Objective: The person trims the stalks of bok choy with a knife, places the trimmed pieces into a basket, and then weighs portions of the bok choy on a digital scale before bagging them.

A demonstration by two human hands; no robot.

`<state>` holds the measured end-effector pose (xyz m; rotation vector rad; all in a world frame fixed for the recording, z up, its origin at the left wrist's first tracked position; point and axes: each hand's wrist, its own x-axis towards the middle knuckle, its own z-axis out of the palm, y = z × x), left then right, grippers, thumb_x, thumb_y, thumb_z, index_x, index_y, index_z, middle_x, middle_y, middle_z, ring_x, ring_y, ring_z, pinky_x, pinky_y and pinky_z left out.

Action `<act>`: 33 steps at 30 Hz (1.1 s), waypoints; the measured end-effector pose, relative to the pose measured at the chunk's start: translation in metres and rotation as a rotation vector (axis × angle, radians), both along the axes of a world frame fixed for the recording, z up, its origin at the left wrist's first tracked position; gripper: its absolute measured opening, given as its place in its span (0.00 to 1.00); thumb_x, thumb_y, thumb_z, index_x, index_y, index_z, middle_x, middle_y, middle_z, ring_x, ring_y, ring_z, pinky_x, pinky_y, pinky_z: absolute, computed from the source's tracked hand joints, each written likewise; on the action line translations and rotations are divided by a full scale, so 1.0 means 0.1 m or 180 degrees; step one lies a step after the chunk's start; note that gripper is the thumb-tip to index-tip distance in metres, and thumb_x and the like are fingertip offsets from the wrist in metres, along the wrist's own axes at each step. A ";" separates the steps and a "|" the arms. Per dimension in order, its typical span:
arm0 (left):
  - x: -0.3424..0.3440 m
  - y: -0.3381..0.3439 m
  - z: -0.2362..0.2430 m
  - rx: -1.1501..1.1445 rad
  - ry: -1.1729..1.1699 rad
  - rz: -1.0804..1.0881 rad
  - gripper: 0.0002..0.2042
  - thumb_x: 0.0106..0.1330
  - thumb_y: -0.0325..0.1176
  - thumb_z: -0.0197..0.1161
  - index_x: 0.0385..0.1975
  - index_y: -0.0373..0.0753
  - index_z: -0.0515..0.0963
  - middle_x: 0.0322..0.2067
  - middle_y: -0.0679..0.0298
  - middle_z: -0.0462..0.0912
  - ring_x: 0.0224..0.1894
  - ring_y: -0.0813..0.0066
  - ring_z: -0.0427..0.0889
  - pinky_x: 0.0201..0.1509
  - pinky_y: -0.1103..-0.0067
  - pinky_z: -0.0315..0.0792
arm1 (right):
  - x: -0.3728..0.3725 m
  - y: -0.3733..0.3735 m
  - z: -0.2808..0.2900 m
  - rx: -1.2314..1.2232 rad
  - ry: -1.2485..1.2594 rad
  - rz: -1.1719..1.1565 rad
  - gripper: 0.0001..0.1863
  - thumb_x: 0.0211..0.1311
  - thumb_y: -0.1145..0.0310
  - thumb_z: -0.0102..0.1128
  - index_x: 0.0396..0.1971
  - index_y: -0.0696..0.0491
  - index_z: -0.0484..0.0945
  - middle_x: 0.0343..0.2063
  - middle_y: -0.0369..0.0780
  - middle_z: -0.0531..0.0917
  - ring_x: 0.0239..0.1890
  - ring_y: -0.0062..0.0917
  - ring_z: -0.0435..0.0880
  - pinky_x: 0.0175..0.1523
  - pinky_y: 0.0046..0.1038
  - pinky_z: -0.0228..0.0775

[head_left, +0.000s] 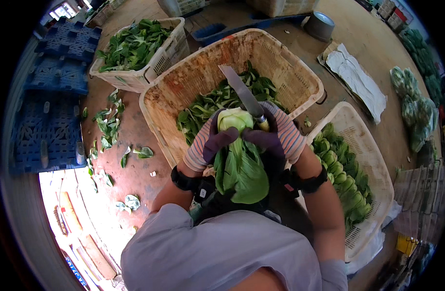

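A head of bok choy (pixel 242 169) hangs between my hands, its pale base up and its green leaves toward my lap. My left hand (pixel 210 140), in a striped glove with purple fingers, is closed round the left of the base. From the other side my right hand (pixel 279 137), gloved alike, presses its thumb to the stalks and grips the handle of a knife (pixel 244 92). The broad blade points up and left, clear of the bok choy. Just beyond my hands is a stained crate (pixel 183 72) with loose green leaves (pixel 210 104) in it.
On my right stands a crate (pixel 381 169) with rows of bok choy heads (pixel 341 174). A crate (pixel 173 53) piled with leaves sits far left, near blue pallets (pixel 48 111). Scattered leaves (pixel 108 128) lie on the floor. A metal bucket (pixel 320 26) and white sheet (pixel 356 80) are far right.
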<state>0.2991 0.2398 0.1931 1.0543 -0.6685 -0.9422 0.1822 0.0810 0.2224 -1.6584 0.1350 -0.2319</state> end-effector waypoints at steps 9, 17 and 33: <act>-0.03 0.01 -0.14 0.0430 0.0349 -0.0114 0.22 0.56 0.34 0.66 0.49 0.37 0.70 0.42 0.67 0.76 0.45 0.79 0.73 0.51 0.82 0.67 | 0.03 -0.14 -0.15 -0.0455 0.0436 0.0112 0.22 0.49 0.68 0.67 0.44 0.57 0.72 0.37 0.35 0.77 0.35 0.17 0.72 0.39 0.23 0.69; -0.02 0.02 -0.34 0.0573 0.0420 -0.0083 0.25 0.54 0.32 0.68 0.52 0.37 0.66 0.42 0.66 0.76 0.45 0.79 0.74 0.52 0.82 0.67 | 0.04 -0.12 -0.31 -0.0040 0.0249 0.0070 0.21 0.47 0.68 0.66 0.42 0.58 0.71 0.36 0.38 0.77 0.33 0.18 0.71 0.39 0.24 0.69; 0.00 0.14 -0.47 -0.0678 0.0595 -0.1313 0.39 0.50 0.58 0.63 0.58 0.38 0.62 0.45 0.57 0.74 0.47 0.64 0.75 0.51 0.71 0.71 | 0.53 -0.94 -0.17 0.0281 0.0530 -0.0429 0.16 0.58 0.63 0.59 0.46 0.49 0.73 0.32 0.34 0.79 0.33 0.19 0.76 0.34 0.23 0.68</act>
